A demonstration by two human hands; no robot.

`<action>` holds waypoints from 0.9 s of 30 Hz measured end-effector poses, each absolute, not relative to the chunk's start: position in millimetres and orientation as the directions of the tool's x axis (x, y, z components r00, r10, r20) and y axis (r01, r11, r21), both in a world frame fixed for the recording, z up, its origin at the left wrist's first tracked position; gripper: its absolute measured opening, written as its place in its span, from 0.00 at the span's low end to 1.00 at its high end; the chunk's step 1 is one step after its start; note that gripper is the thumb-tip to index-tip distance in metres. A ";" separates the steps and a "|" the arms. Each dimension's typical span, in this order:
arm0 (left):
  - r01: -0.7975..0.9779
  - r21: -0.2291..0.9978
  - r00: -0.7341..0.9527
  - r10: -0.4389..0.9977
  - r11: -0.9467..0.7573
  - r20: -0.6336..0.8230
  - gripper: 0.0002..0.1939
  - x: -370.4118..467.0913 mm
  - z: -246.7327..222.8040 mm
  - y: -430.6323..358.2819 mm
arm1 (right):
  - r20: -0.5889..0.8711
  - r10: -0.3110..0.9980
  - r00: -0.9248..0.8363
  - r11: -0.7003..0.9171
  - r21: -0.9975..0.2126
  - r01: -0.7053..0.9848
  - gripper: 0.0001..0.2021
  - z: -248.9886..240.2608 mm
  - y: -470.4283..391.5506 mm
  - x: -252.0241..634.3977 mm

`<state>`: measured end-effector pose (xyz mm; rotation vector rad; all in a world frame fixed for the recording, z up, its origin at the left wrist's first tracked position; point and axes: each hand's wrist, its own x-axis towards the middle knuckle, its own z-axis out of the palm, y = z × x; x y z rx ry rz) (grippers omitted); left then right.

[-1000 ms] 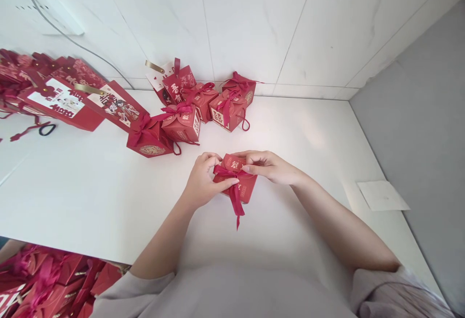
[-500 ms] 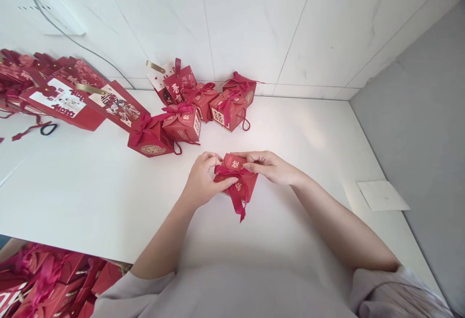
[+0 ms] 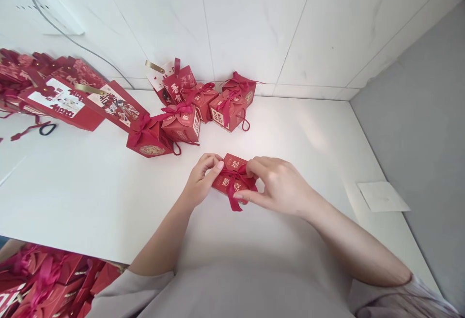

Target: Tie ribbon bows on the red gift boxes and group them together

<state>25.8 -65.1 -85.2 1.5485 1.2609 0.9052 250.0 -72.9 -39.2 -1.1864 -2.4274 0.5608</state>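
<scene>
A small red gift box (image 3: 232, 159) with gold lettering sits on the white table in front of me, a dark pink ribbon (image 3: 234, 197) tied in a bow across its top. My left hand (image 3: 203, 175) grips the box's left edge, thumb on top and fingers curled at the back corner. From the right, my right hand (image 3: 279, 185) reaches over the box. Its bent forefinger presses at the bow's right side, while the thumb lies by the hanging ribbon end. Part of the bow and the box's right side are hidden beneath that hand.
Several ribboned red boxes (image 3: 181, 124) stand toward the wall, beside red gift bags (image 3: 78, 119) at the left. More red boxes (image 3: 61, 284) fill the lower left, below the table edge. White paper (image 3: 383, 197) lies at right, near the grey wall (image 3: 417, 105).
My right hand has come forward over the box, from its back corner to the bow. My left thumb has drawn back from the bow to the left edge. The ribbon end has shifted left.
</scene>
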 end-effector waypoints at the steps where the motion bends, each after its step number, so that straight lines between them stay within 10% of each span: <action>1: 0.303 0.951 0.195 0.981 -0.055 -0.005 0.18 26.5 -86.4 -64.9 | 0.152 0.794 -0.588 0.582 -0.468 0.665 0.17 -39.5 -74.8 247.6; 14: 0.326 0.941 0.121 0.991 -0.087 0.050 0.17 32.3 -91.4 -67.3 | 0.042 0.815 -0.577 0.452 -0.669 0.590 0.04 -44.4 -68.2 253.4; 27: 0.384 0.916 0.109 0.991 -0.115 0.078 0.16 36.2 -90.7 -70.7 | 0.188 0.616 -0.765 0.785 -0.072 0.615 0.11 -53.3 -65.3 255.8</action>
